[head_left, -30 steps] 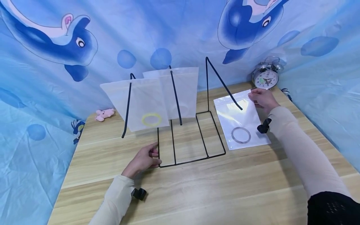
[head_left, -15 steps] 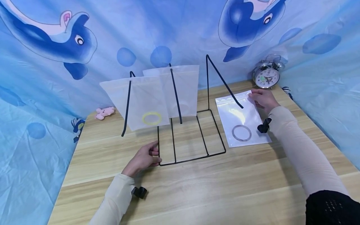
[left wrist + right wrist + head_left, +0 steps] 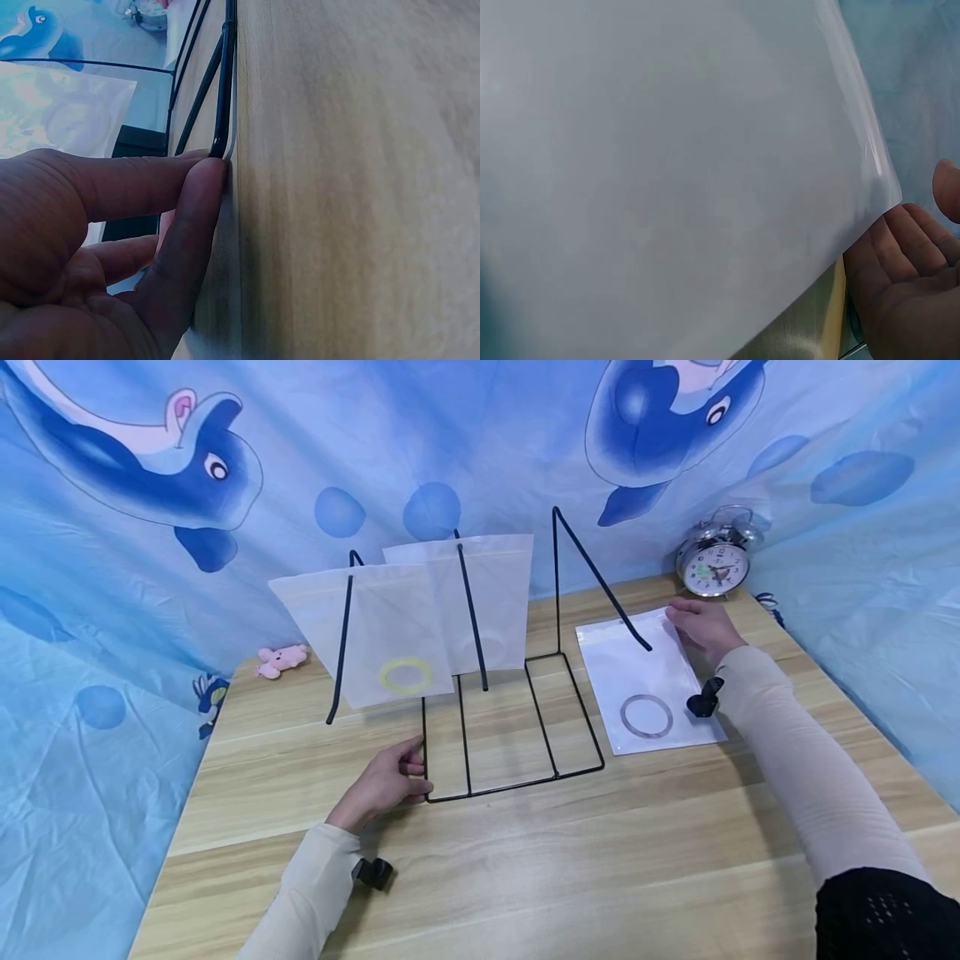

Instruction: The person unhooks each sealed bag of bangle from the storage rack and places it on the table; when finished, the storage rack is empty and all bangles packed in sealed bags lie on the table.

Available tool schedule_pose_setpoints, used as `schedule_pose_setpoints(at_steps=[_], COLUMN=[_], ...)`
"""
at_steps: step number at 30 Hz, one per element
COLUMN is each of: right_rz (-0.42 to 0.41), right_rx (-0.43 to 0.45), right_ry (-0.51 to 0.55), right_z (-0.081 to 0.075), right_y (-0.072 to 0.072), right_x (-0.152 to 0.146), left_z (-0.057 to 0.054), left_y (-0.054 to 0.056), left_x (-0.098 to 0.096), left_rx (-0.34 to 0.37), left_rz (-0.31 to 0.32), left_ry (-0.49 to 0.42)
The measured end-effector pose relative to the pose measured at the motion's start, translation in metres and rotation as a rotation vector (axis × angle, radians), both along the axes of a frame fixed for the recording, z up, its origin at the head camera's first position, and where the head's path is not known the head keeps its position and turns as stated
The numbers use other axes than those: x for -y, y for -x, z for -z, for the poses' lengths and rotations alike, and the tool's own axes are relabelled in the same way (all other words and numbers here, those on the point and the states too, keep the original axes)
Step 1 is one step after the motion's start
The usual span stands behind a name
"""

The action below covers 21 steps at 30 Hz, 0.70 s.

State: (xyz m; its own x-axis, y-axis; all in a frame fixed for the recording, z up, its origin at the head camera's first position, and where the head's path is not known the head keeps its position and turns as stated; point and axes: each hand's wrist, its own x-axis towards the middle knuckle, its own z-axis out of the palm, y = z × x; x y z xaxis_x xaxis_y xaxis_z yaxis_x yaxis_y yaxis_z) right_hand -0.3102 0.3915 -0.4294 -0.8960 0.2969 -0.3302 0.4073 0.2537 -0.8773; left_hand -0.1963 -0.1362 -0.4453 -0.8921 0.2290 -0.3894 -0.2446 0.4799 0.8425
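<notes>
My left hand (image 3: 382, 787) pinches the front left corner of a black wire display rack (image 3: 517, 783) between thumb and fingers, as the left wrist view shows. My right hand (image 3: 703, 625) is at the top right corner of a white zip bag (image 3: 622, 685) marked by a grey ring near its bottom. In the right wrist view the fingertips are hidden behind the bag's corner, with the thumb (image 3: 948, 189) apart from it. The rack's right arm overlaps this bag. Two more zip bags, one with a yellow ring (image 3: 406, 676), hang on the other arms.
A silver alarm clock (image 3: 716, 568) stands at the table's back right corner, close behind my right hand. A small pink toy (image 3: 282, 661) lies at the back left. The wooden table (image 3: 487, 877) is backed by a blue dolphin curtain (image 3: 315, 435).
The bag by my right hand has shifted slightly right, and its bright glare has faded. Its zip line shows less clearly. My left hand stays on the rack corner.
</notes>
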Motion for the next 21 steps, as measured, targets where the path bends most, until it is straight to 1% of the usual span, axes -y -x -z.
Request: schedule_pose_setpoints(at_steps=[10,14,17,21], right_rz=[-0.023,-0.008,-0.009,-0.04], right_rx=[-0.033,-0.074,-0.121,-0.179], right_ry=[-0.023,-0.066,-0.087,-0.049], right_z=[0.002,0.002,0.0,-0.006], right_y=[0.004,0.005,0.005,0.004], right_x=[0.003,0.005,0.009,0.023], left_z=[-0.002,-0.003,-0.004,-0.004], left_y=[-0.002,-0.002,-0.003,-0.004], left_x=[0.0,-0.001,-0.001,0.0], left_rx=[0.0,0.003,0.009,0.012], left_rz=[0.0,-0.006,-0.011,-0.011], left_ry=[0.003,-0.002,-0.011,-0.011])
